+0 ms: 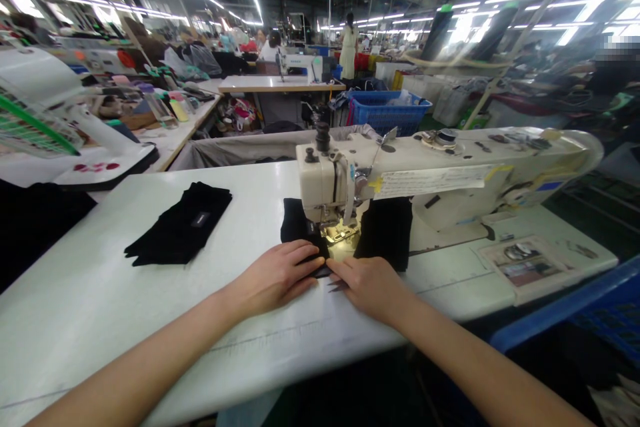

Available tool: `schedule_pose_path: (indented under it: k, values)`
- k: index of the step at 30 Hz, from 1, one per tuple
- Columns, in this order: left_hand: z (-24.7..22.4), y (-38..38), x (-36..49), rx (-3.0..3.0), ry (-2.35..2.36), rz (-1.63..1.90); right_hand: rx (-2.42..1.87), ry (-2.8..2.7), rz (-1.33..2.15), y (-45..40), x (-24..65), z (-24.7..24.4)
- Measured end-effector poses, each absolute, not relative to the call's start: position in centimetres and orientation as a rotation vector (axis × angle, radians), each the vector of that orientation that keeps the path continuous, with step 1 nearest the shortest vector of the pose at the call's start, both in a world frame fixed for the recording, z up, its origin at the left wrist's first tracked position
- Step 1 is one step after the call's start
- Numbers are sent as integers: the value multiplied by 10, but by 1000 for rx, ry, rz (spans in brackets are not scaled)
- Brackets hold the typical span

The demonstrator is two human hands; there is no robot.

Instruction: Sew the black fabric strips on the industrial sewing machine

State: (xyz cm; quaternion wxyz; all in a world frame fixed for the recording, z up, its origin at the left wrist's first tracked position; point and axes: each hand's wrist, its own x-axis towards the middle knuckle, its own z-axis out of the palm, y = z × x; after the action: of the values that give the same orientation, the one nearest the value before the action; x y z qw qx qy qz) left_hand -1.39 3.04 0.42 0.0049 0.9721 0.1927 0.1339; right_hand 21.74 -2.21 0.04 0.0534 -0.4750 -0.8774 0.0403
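A beige sewing machine (395, 163) stands on the pale table, its needle area lit yellow. Black fabric (296, 219) with a small label lies left of the needle area, and my left hand (277, 275) is closed on its near edge. My right hand (373, 285) is closed just in front of the needle plate, fingertips at the fabric's right end, with small pointed metal blades showing under its fingers. More black fabric (387, 233) lies right of the needle, beneath the machine arm. A stack of black pieces (183, 227) with a label rests at the left.
A white fan (55, 113) stands at the far left, near dark cloth (35, 227). Behind the machine are a blue basket (390, 110) and another sewing table (280, 84). A blue crate (565, 307) is at the lower right. People are in the background.
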Motion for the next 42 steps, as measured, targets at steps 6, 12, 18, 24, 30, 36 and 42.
schedule_pose_path:
  k: [6,12,18,24,30,36,42]
  values:
    - [4,45,-16,3044,587,439,-1519,-2651,131,-11,212,4]
    - [4,61,-17,3001,615,417,-1555,-2623,129,-3,209,4]
    - [3,75,-18,2993,625,425,-1548,-2613,108,-2,209,1]
    - [3,82,-17,3006,668,463,-1528,-2618,60,-7,212,0]
    - [0,81,-16,3014,693,494,-1506,-2636,-11,-20,213,-8]
    - [-1,82,-16,3028,688,494,-1509,-2610,1,-22,215,-15]
    - [-2,83,-17,3032,694,496,-1501,-2599,15,-21,215,-14]
